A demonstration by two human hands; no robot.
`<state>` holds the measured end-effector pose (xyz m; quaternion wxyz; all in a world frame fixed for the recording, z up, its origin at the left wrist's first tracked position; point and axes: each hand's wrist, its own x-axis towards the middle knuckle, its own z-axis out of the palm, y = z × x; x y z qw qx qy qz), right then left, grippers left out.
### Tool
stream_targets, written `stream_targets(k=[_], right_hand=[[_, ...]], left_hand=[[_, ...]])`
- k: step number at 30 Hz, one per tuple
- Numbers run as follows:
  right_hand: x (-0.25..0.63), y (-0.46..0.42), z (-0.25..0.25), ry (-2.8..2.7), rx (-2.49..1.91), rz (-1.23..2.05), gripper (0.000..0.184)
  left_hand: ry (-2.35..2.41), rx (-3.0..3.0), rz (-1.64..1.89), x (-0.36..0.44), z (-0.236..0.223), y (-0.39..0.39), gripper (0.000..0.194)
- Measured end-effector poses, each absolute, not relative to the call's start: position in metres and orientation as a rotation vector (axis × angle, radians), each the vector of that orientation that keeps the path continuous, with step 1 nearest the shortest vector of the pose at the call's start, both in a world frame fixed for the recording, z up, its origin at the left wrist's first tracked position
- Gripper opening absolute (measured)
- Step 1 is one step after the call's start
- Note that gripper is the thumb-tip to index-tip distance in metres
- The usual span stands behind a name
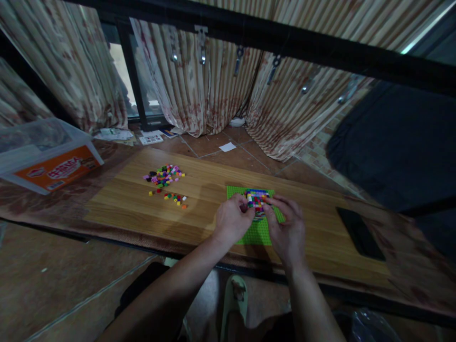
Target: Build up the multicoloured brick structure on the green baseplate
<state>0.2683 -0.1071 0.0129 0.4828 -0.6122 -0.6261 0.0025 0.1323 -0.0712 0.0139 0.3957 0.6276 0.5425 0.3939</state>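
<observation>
A small, many-coloured structure of toy building bricks (pixel 257 194) stands on a green studded baseplate (pixel 254 236). My left hand (pixel 233 217) is closed at the structure's left side, its thumb and curled fingers pressed against the bricks. From the right, my right hand (pixel 289 225) grips the structure's edge between thumb and fingertips. Both hands cover parts of the structure, and whether a loose brick sits between the fingers is too small to make out.
Loose coloured bricks (pixel 166 175) lie piled on the wooden board (pixel 203 190), with several scattered bricks (pixel 176 198) nearer me. A clear plastic tub (pixel 53 156) with an orange label stands at left. On the right lies a black phone-like slab (pixel 359 232). A dark bar (pixel 302 40) crosses above.
</observation>
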Motion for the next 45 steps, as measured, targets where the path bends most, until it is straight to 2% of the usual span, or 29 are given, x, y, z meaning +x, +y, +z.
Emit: stream_targets(k=[6,15,22,26,30,38,45], right_hand=[[0.265,-0.099,-0.003,-1.335,-1.604,0.219,0.037],[0.259,-0.097,-0.003,-1.3,-1.581,0.3,0.034],[0.257,-0.096,-0.006,-1.267,-1.592,0.332,0.036],[0.253,-0.1,0.004,-1.238,-1.541,0.189,0.031],[0.243,-0.107,0.02,-1.312,-1.425,0.003,0.019],[0.21,-0.11,0.021,-1.732,-1.345,0.064,0.017],[0.207,-0.105,0.019,-1.692,-1.408,0.086,0.016]], left_hand=[[1.407,1.606,0.96,0.133,0.013,-0.07,0.009],[1.403,1.596,0.944,0.132,0.015,-0.069,0.006],[1.128,1.002,1.062,0.126,0.02,-0.065,0.004],[0.947,0.502,1.012,0.112,0.032,-0.061,0.018],[0.783,0.269,1.001,0.102,0.039,-0.057,0.032],[0.558,0.333,1.045,0.1,0.049,-0.065,0.042],[0.49,0.479,1.029,0.103,0.051,-0.074,0.042]])
